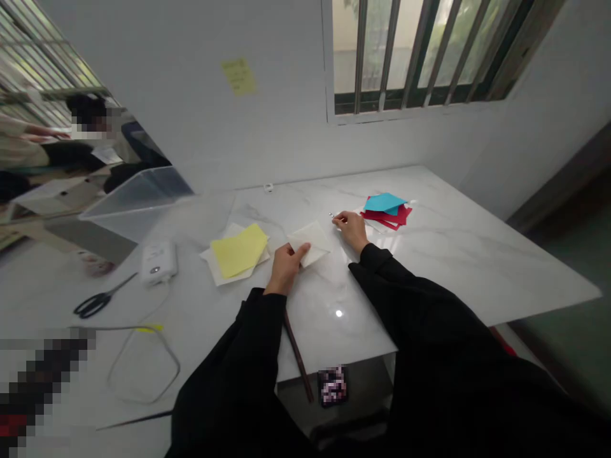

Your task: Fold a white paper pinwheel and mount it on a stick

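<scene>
The folded square of white paper [309, 243] sits near the middle of the desk [458, 261], and from my remote view the left hand [286, 268] is closed on its near corner, thumb on top. The right hand [352, 231] is just beside the paper's far edge, its fingers pinched together at a tiny metal point [331, 215]; I can't resolve exactly what that point is. Beyond the right hand lies a stack of red paper [395, 217] with blue paper [384, 203] on top. Left of the left hand, yellow paper [238, 250] rests on paler sheets [214, 265]. A thin brown rod [298, 356] runs from under the left forearm towards the desk's near edge. Farther left I can make out a white plastic device [159, 262] with a cable, black-handled scissors [98, 299], a loop of thin wire [143, 364] and a clear plastic bin [136, 205].
</scene>
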The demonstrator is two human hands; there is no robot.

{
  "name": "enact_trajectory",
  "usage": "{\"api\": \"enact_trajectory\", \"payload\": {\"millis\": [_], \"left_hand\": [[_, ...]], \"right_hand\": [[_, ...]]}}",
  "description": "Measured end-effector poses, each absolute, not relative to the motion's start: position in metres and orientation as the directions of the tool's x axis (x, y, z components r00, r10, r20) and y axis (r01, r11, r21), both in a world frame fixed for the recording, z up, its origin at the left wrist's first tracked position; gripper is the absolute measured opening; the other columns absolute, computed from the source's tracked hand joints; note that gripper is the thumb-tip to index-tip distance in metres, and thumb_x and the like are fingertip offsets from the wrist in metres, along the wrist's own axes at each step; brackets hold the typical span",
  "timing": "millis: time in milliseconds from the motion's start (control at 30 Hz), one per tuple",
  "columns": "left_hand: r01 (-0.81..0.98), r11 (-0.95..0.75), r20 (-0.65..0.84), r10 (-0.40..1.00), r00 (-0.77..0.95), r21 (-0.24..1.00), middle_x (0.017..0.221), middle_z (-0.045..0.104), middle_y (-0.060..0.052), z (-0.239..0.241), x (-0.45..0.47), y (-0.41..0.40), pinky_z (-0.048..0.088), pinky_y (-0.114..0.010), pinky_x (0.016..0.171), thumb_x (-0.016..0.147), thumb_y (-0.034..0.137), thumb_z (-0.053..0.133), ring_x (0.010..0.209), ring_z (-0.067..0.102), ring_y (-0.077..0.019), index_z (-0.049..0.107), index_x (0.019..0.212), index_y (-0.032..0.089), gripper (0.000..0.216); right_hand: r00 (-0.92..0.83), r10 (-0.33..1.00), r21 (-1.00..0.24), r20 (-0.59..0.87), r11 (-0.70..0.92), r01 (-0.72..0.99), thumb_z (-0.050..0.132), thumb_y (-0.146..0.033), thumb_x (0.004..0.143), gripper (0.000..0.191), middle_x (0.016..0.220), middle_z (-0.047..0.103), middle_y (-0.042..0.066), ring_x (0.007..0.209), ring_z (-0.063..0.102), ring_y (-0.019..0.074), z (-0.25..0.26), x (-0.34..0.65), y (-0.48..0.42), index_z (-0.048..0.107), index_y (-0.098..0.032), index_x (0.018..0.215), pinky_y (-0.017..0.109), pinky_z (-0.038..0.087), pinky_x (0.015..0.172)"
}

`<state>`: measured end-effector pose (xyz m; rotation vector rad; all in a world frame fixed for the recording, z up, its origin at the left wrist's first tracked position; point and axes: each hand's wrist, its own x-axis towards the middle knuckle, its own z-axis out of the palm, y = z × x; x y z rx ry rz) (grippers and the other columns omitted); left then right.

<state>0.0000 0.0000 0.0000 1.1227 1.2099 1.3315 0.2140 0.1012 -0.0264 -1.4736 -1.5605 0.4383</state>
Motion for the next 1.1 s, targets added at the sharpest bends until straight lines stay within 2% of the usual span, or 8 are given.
{"api": "enact_trajectory", "payload": {"millis": [167, 267, 467, 600, 700, 767, 967, 1100], "left_hand": [[-0.108, -0.017, 0.006, 0.995, -0.096, 0.994, 0.106, 0.081, -0.014, -0.002, -0.002, 0.002, 0.054, -0.038, 0.087, 0.061, 0.049, 0.094, 0.094, 0.073, -0.0283, 0.081, 0.1, 0.013, 0.054], [-0.116, -0.022, 0.012, 0.996, -0.087, 0.993, 0.105, 0.081, -0.014, -0.002, -0.002, 0.001, 0.055, -0.038, 0.086, 0.06, 0.049, 0.095, 0.094, 0.073, -0.0282, 0.081, 0.1, 0.013, 0.055], [-0.151, -0.032, 0.012, 0.991, -0.131, 0.988, 0.101, 0.081, -0.012, 0.001, -0.001, 0.0, 0.055, -0.035, 0.084, 0.063, 0.042, 0.095, 0.092, 0.072, -0.0256, 0.08, 0.095, 0.012, 0.046], [-0.454, -0.004, -0.092, 0.978, -0.189, 0.891, 0.099, 0.078, -0.005, 0.015, -0.004, -0.001, 0.056, -0.028, 0.077, 0.075, 0.021, 0.087, 0.087, 0.071, -0.0176, 0.075, 0.092, 0.017, 0.022], [-0.68, -0.004, -0.19, 0.959, -0.211, 0.733, 0.093, 0.074, 0.001, 0.027, -0.009, 0.0, 0.052, -0.019, 0.063, 0.086, 0.011, 0.075, 0.074, 0.065, -0.0093, 0.07, 0.091, 0.019, 0.011], [-0.747, -0.009, -0.2, 0.961, -0.189, 0.665, 0.093, 0.072, 0.002, 0.033, -0.012, 0.0, 0.051, -0.017, 0.06, 0.091, 0.009, 0.07, 0.07, 0.063, -0.0074, 0.069, 0.095, 0.019, 0.011], [-0.758, -0.027, -0.19, 0.962, -0.198, 0.651, 0.092, 0.07, 0.002, 0.036, -0.013, 0.001, 0.05, -0.016, 0.058, 0.09, 0.008, 0.07, 0.069, 0.061, -0.0073, 0.068, 0.096, 0.021, 0.014], [-0.72, -0.032, -0.183, 0.959, -0.218, 0.693, 0.094, 0.07, 0.002, 0.035, -0.01, 0.0, 0.049, -0.018, 0.06, 0.088, 0.009, 0.073, 0.072, 0.061, -0.0078, 0.068, 0.093, 0.021, 0.014]], "right_hand": [[0.171, 0.935, -0.922, 0.311, 0.254, 0.293, 0.074, -0.032, 0.087, 0.017, 0.075, 0.077, 0.003, 0.069, 0.072, 0.0168, -0.022, 0.216, 0.093, 0.077, -0.017, 0.093, 0.026, 0.055, 0.068], [0.191, 0.947, -0.95, 0.259, 0.214, 0.225, 0.078, -0.035, 0.083, 0.02, 0.067, 0.074, 0.004, 0.06, 0.069, 0.0164, -0.022, 0.217, 0.089, 0.074, -0.015, 0.085, 0.025, 0.052, 0.059], [0.172, 0.946, -0.92, 0.274, 0.206, 0.333, 0.074, -0.032, 0.085, 0.016, 0.069, 0.075, 0.003, 0.063, 0.07, 0.016, -0.029, 0.223, 0.089, 0.075, -0.016, 0.083, 0.025, 0.054, 0.067], [0.162, 0.932, -0.851, 0.325, 0.214, 0.48, 0.071, -0.026, 0.088, 0.013, 0.081, 0.079, 0.005, 0.076, 0.072, 0.0177, -0.028, 0.224, 0.09, 0.079, -0.016, 0.089, 0.027, 0.053, 0.076], [0.012, 0.939, -0.771, 0.343, 0.275, 0.575, 0.071, -0.022, 0.09, 0.012, 0.088, 0.081, 0.006, 0.079, 0.071, 0.0177, -0.024, 0.219, 0.087, 0.082, -0.017, 0.092, 0.028, 0.05, 0.079], [-0.121, 0.932, -0.723, 0.34, 0.342, 0.6, 0.072, -0.022, 0.092, 0.013, 0.091, 0.081, 0.005, 0.079, 0.069, 0.0169, -0.021, 0.214, 0.083, 0.084, -0.019, 0.094, 0.027, 0.049, 0.08], [-0.373, 0.874, -0.66, 0.312, 0.482, 0.576, 0.078, -0.029, 0.092, 0.015, 0.097, 0.081, 0.006, 0.08, 0.066, 0.0151, -0.01, 0.19, 0.066, 0.084, -0.02, 0.101, 0.025, 0.046, 0.079], [-0.467, 0.837, -0.497, 0.286, 0.546, 0.674, 0.076, -0.031, 0.094, 0.016, 0.097, 0.079, 0.008, 0.089, 0.067, 0.0179, -0.002, 0.173, 0.058, 0.084, -0.019, 0.1, 0.027, 0.044, 0.084]]}}
